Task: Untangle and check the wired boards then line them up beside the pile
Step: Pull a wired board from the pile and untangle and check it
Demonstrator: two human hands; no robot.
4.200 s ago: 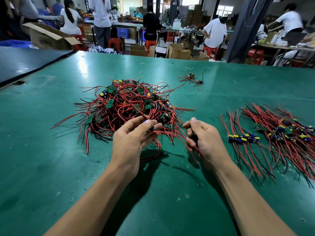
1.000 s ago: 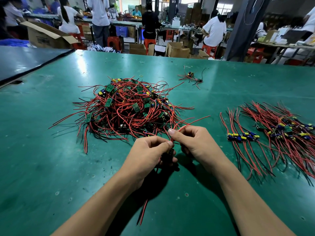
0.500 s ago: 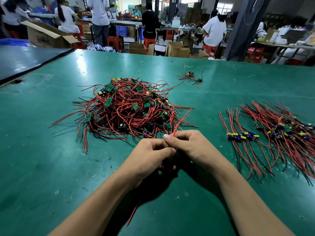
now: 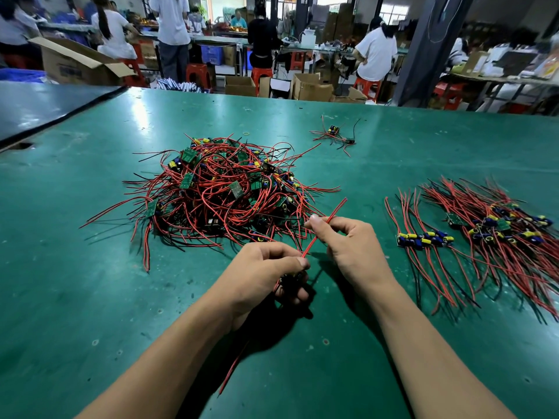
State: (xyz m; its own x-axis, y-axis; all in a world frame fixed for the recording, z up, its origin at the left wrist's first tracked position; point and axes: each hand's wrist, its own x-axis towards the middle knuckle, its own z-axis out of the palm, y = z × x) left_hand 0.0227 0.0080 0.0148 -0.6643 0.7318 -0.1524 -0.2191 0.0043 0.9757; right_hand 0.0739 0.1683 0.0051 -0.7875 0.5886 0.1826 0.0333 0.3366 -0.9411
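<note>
Straightening and checking step: my left hand (image 4: 263, 273) grips one wired board (image 4: 291, 282) just near-side of the pile (image 4: 230, 192); right hand (image 4: 351, 252) pinches its red wire (image 4: 338, 208). Next, I'd lay it right, beside the lined row (image 4: 423, 238).

A big pile (image 4: 230, 192) of little green boards with red and black wires lies all tangled up. One dark board (image 4: 291, 282) sits in the left hand (image 4: 260, 273), mostly hidden. Its red wire (image 4: 317, 237) slants up through the pinching right hand (image 4: 348, 246). To the right, a row of boards (image 4: 423, 238) lies side by side with the wires spread out straight.
</note>
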